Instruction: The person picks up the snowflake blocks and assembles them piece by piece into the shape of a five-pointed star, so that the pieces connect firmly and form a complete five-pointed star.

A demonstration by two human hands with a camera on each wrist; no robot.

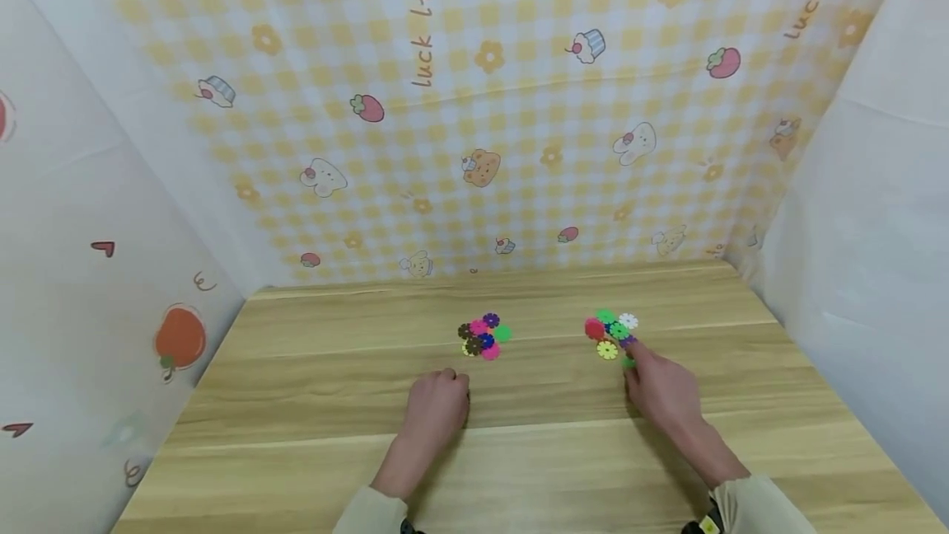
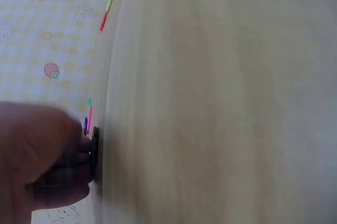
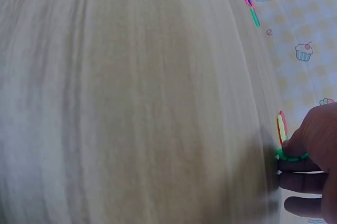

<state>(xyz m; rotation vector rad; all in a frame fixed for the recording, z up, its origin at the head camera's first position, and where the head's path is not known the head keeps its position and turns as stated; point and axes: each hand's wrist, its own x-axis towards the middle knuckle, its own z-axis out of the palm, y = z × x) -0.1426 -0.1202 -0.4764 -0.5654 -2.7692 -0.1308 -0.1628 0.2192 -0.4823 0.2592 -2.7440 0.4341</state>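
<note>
Discs (image 1: 485, 341) in many colors lay in two piles on the tabletop (image 1: 549, 476), not picked up yet. Just two seemed to be up off it: the left hand (image 1: 437, 402) held a dark disc (image 2: 94, 153), and the right hand (image 1: 667, 390) pinched a green disc (image 3: 281, 154).

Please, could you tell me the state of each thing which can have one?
Left grip: curled, holding the dark disc.
Dark disc: held, edge-on in the left wrist view.
Right grip: pinching the green disc.
Green disc: pinched, partly covered.
Left disc group: loose, overlapping, on the table.
Right disc group: loose, overlapping, partly hidden.
Checked cloth: hanging, lightly creased.
</note>
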